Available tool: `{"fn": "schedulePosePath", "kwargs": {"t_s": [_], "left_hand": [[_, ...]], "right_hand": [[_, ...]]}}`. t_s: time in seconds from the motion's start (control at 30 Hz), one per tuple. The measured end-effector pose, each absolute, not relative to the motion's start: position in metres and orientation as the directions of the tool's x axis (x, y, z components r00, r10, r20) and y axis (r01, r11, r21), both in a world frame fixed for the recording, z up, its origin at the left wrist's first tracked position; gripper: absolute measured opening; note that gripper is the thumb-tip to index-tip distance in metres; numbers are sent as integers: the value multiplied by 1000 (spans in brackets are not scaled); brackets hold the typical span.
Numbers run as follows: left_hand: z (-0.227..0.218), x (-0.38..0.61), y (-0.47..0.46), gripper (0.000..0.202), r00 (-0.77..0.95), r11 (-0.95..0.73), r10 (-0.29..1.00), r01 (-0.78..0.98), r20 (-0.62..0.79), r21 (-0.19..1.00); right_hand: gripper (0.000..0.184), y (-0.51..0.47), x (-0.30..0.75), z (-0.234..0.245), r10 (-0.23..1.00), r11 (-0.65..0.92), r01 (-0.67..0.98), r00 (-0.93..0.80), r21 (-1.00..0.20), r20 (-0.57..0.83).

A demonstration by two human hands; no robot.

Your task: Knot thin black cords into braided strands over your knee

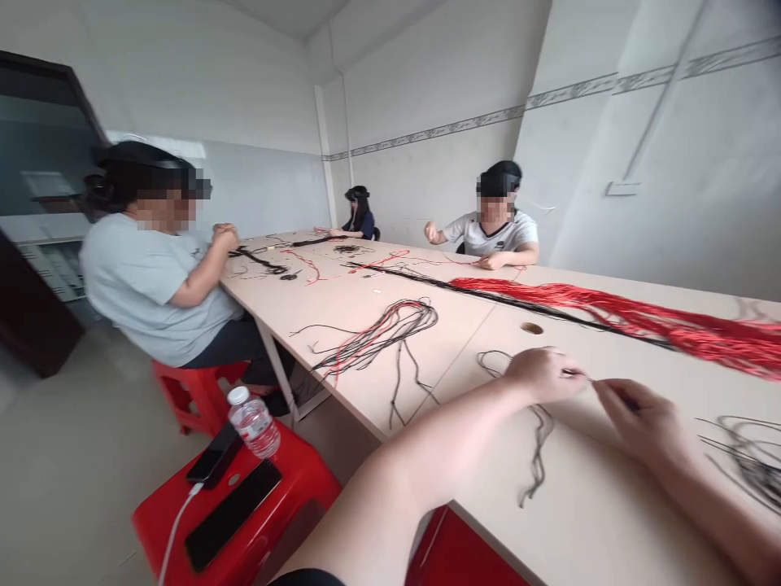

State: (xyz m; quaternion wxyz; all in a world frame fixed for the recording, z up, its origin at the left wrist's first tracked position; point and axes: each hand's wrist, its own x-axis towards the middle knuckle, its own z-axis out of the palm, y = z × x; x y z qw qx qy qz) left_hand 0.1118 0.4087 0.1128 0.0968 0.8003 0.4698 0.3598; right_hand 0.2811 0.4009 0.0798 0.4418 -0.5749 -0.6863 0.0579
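My left hand (546, 373) is closed over the table in a pinch on a thin black cord (538, 456). One length of it hangs below that hand to the tabletop, and a loose loop shows to the left of the wrist. Close beside it, my right hand (640, 411) is also pinched, its fingertips nearly meeting those of the left hand at the dark cord between them. The finer detail at the fingertips is too small to make out. To the right of my right hand lies a coil of black cord (753, 468), partly cut off by the frame.
A long bundle of red cords (610, 313) runs along the far side beside black cords (421, 281). A looped black-and-red bundle (378, 338) lies left of my hands. A red stool (305, 472) holds a bottle (255, 423) and two phones. Three co-workers sit around the table (451, 325).
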Motion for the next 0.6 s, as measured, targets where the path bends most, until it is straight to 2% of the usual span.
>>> {"fn": "schedulePosePath", "kwargs": {"t_s": [0.13,0.33,0.6], "left_hand": [[115,98,417,12,159,-504,808,688,568,523],[117,70,429,13,-93,-413,764,691,639,594],[132,54,419,12,-305,-460,584,640,753,616]], "right_hand": [[36,399,276,87,883,314,700,33,-642,467],[40,402,282,99,909,231,726,75,-648,409],[34,405,294,110,895,137,765,176,-629,409]]}}
